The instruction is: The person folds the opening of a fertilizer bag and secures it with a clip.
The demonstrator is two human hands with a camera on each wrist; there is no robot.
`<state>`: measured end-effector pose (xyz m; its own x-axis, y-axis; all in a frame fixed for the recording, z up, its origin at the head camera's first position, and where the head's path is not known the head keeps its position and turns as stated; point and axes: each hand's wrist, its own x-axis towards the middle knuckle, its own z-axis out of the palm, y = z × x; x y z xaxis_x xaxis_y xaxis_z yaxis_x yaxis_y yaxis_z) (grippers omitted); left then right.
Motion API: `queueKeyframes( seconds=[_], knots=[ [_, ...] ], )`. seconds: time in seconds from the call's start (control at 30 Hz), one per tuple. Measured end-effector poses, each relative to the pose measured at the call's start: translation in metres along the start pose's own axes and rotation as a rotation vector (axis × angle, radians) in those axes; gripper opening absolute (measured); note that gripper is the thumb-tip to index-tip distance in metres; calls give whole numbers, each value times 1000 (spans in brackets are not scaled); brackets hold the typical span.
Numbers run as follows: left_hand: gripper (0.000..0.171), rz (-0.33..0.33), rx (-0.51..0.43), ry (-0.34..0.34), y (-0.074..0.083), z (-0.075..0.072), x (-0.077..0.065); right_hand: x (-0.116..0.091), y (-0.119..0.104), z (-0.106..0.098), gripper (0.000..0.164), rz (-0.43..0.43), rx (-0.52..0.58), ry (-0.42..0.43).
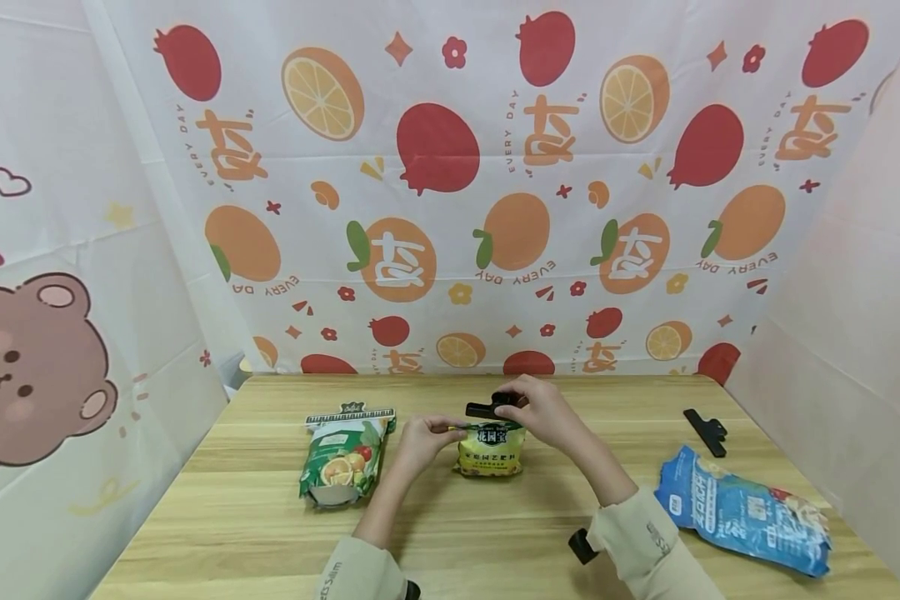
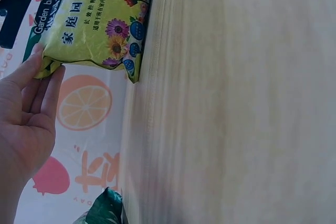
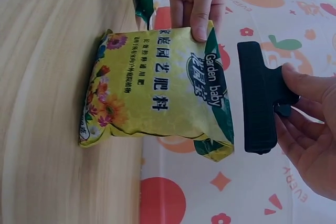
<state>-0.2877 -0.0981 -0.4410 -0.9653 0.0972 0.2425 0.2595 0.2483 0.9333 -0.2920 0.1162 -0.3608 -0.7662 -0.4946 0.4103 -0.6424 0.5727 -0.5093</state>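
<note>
A small yellow fertilizer bag (image 1: 491, 454) with a green top and flower pictures stands on the table. My left hand (image 1: 422, 446) pinches its upper left corner between thumb and fingers, seen closely in the left wrist view. Just above the bag's top edge is a black bag clip (image 3: 257, 98), held by its handles in my right hand (image 1: 543, 414). In the right wrist view a narrow gap shows between the clip's long jaw and the folded top of the yellow bag (image 3: 157, 85).
On the left lies a green bag (image 1: 342, 458) with a ruler-marked clip (image 1: 350, 416) along its top. A blue bag (image 1: 750, 508) lies at the right, with another black clip (image 1: 706, 432) behind it. A fruit-print curtain (image 1: 450, 225) hangs behind the wooden table (image 1: 217, 517).
</note>
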Motion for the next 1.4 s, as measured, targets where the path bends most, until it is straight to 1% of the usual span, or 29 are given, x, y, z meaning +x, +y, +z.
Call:
queueKeyframes(
  seconds=[0.17,0.4,0.57,0.77,0.87,0.97,1.07,1.2,1.4],
  knots=[
    [14,0,-1,6,0,1,0,-4,-1,2,24,-2,13,-11],
    [12,-12,21,18,0,2,0,-7,1,6,24,-75,7,37],
    [14,-8,19,13,0,2,1,-8,3,11,24,-159,-11,127],
    [17,-2,19,19,-2,1,1,-7,6,17,21,-297,-87,259],
    [18,-4,16,22,-1,1,1,-6,7,20,19,-340,-112,298],
    [18,-3,14,22,-1,1,1,-5,8,23,18,-351,-112,302],
    [18,-12,11,17,-1,2,2,-4,9,26,17,-351,-104,288],
    [17,-25,-12,7,-1,2,2,-4,11,29,17,-347,-91,286],
    [31,-55,-112,-27,1,-2,-3,-5,14,34,19,-317,-88,271]
  ],
)
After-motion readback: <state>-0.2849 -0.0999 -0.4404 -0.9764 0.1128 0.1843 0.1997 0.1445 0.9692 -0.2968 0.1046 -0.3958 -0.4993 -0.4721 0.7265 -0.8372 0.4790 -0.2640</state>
